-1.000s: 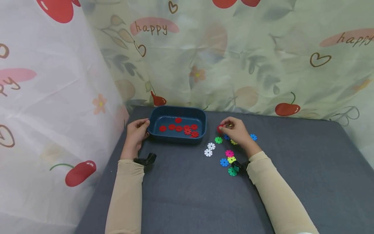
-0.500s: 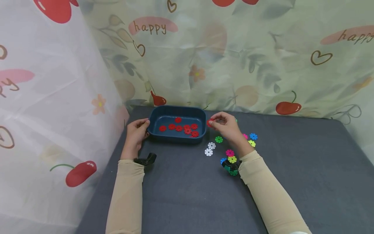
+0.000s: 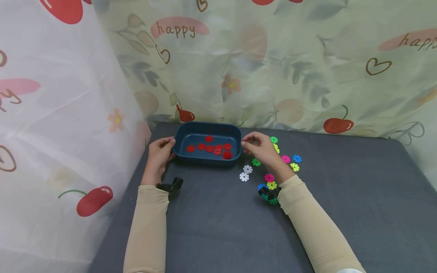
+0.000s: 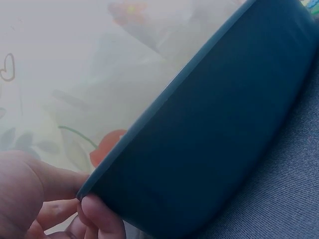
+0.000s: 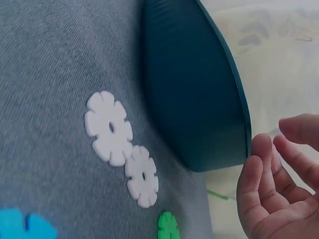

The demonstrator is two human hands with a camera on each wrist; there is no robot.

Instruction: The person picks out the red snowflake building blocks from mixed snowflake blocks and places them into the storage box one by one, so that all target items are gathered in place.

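Observation:
My left hand pinches the left end of a dark blue rectangular box. Thumb and fingers close over its rim in the left wrist view. Inside lie several red notched plastic discs, one of them a plain-looking red disc near the right front corner. Just outside the box's right end is my right hand. Seen from the right wrist, its loosely bent fingers are at the rim, with the thumb apart and nothing between them.
Two white notched discs lie before the box's right side. Green, pink, blue and yellow discs are scattered around and partly under the right forearm. A printed cloth hangs behind the grey table.
My right hand has moved left from the loose discs to the box, and the red disc it pinched is out of its fingers; one more lies inside the box. My left hand stays put.

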